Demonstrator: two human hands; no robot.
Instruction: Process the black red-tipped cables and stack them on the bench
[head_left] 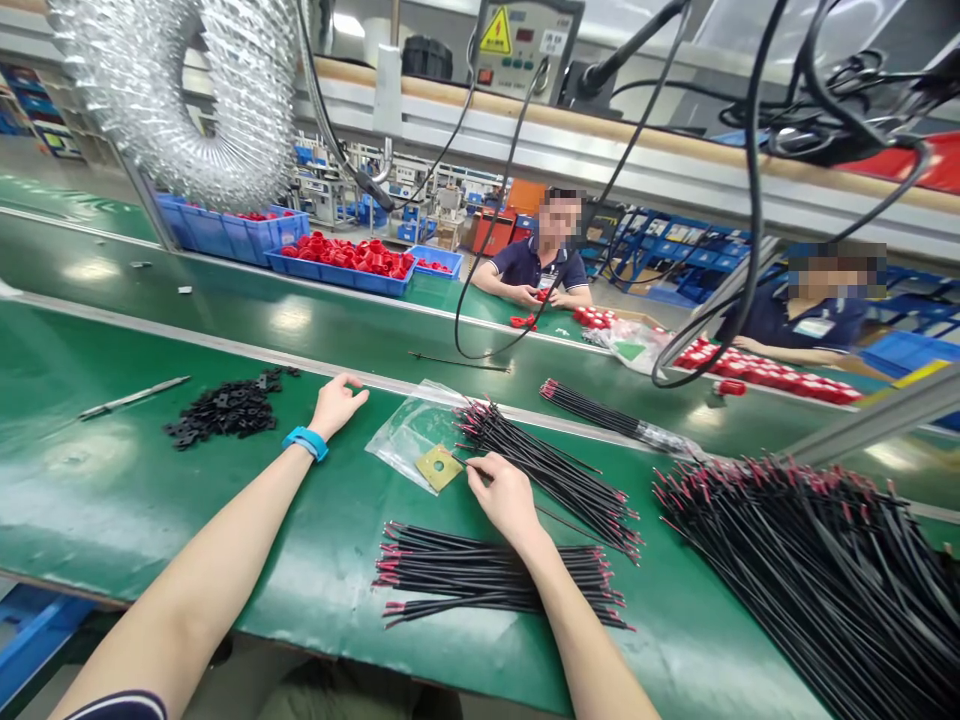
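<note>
My right hand [504, 497] is closed in a pinch on a thin black cable [551, 520], whose near end points at a yellowish square plate [438, 468] with a round hole. The plate lies on a clear plastic bag [401, 430]. Just beyond that hand is a bundle of black cables with red ends [544, 465]; a second cable bundle [450, 568] lies under my right wrist. My left hand [337, 405], with a blue wristband [307, 441], is over the mat by the metal strip. Its fingers are slightly bent and apart, with nothing visible in them. A pile of small black parts [229, 408] lies left of it.
A large heap of black cables [810, 570] covers the right side. A pen-like metal tool [135, 397] lies far left. Blue bins of red parts [345, 262] stand at the back. Black cords [752, 200] hang overhead. Two co-workers sit across the bench.
</note>
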